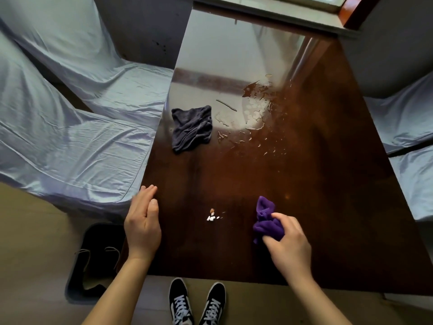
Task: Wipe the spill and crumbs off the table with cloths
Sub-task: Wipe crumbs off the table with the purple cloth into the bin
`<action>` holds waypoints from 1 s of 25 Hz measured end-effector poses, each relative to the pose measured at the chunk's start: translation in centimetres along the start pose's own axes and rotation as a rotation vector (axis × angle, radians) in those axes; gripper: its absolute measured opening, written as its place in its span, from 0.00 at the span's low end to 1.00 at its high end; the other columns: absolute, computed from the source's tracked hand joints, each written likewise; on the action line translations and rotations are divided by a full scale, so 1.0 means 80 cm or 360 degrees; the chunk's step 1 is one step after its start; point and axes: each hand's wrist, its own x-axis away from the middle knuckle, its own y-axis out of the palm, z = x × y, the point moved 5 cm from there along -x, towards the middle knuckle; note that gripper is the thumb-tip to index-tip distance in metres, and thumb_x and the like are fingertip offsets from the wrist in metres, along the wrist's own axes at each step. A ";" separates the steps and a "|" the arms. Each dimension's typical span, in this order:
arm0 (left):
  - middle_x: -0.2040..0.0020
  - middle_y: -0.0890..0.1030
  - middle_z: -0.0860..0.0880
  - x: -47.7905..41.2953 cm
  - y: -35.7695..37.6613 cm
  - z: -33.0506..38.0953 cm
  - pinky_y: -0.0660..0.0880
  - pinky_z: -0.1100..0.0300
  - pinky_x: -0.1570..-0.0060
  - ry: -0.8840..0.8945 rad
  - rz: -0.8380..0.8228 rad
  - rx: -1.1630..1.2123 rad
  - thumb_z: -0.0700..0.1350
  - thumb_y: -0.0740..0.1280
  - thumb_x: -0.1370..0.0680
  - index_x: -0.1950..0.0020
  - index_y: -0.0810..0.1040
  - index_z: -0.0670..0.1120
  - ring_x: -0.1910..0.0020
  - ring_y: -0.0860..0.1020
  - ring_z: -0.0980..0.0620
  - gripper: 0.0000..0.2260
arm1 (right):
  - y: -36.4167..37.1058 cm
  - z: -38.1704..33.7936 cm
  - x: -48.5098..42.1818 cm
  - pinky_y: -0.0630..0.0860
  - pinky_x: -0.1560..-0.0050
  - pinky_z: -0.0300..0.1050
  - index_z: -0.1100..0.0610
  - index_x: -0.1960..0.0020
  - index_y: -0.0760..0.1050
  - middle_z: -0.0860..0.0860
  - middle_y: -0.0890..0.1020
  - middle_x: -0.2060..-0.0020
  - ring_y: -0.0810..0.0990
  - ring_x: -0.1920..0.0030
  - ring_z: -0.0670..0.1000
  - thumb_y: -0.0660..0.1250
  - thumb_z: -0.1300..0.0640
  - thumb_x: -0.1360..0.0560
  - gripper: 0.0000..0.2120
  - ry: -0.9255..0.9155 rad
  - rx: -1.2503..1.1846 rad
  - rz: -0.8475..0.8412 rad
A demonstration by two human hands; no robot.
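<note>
Two hands work at one big, dark, shiny table (316, 184). The table fills the middle of the view and is the biggest thing here. Chairs under pale blue covers (77, 127) stand along its side at 9 o'clock, and more covered seats (403, 118) stand at 3 o'clock.

On the table, up at 1 o'clock from the middle, lies a wet spill (253, 113) with little drops spread around it. At 11 o'clock from the middle lies a dark grey cloth (191, 129), crumpled and flat on the wood, just beside the spill.

The left hand (143, 226) is at 7 o'clock, at the left edge of the table. Its fingers are straight and close together, and it holds nothing.

The right hand (289, 246) is at 5 o'clock. Its fingers are curled tight around a bunched purple cloth (266, 219), which sticks up out of the fist.

Between the two hands sit a few small crumbs (212, 215), white and brown, apart from both hands.

Down at 6 o'clock, below the table edge, are two black and white shoes (196, 303) on the floor.
</note>
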 end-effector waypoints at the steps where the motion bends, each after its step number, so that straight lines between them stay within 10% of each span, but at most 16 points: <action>1: 0.34 0.77 0.44 0.000 -0.004 -0.004 0.65 0.49 0.29 -0.0061 0.0034 -0.0015 0.45 0.55 0.20 0.35 0.77 0.40 0.30 0.71 0.47 0.19 | 0.013 -0.015 0.004 0.71 0.56 0.42 0.49 0.42 0.78 0.46 0.79 0.48 0.80 0.51 0.52 0.77 0.57 0.37 0.24 -0.0039 -0.0008 0.0023; 7: 0.37 0.80 0.46 -0.007 -0.021 -0.021 0.68 0.51 0.32 -0.0363 0.0160 0.0062 0.50 0.55 0.21 0.36 0.79 0.43 0.35 0.75 0.50 0.20 | 0.069 -0.097 0.009 0.73 0.54 0.40 0.47 0.43 0.78 0.42 0.80 0.48 0.79 0.50 0.46 0.75 0.57 0.35 0.21 -0.0279 -0.0430 -0.0278; 11: 0.43 0.83 0.43 -0.016 -0.027 -0.040 0.74 0.52 0.37 -0.0733 0.0276 0.0815 0.44 0.59 0.21 0.42 0.82 0.42 0.42 0.81 0.50 0.15 | 0.053 -0.089 -0.009 0.78 0.46 0.45 0.46 0.44 0.79 0.43 0.82 0.50 0.81 0.50 0.44 0.75 0.61 0.34 0.21 -0.0225 -0.0741 -0.0325; 25: 0.45 0.83 0.37 -0.025 -0.044 -0.070 0.77 0.50 0.40 -0.1298 0.0251 0.1970 0.45 0.54 0.20 0.42 0.78 0.37 0.42 0.81 0.41 0.18 | 0.097 -0.130 0.027 0.71 0.55 0.35 0.44 0.42 0.78 0.40 0.78 0.50 0.77 0.52 0.41 0.76 0.60 0.35 0.24 -0.0190 -0.0417 -0.0222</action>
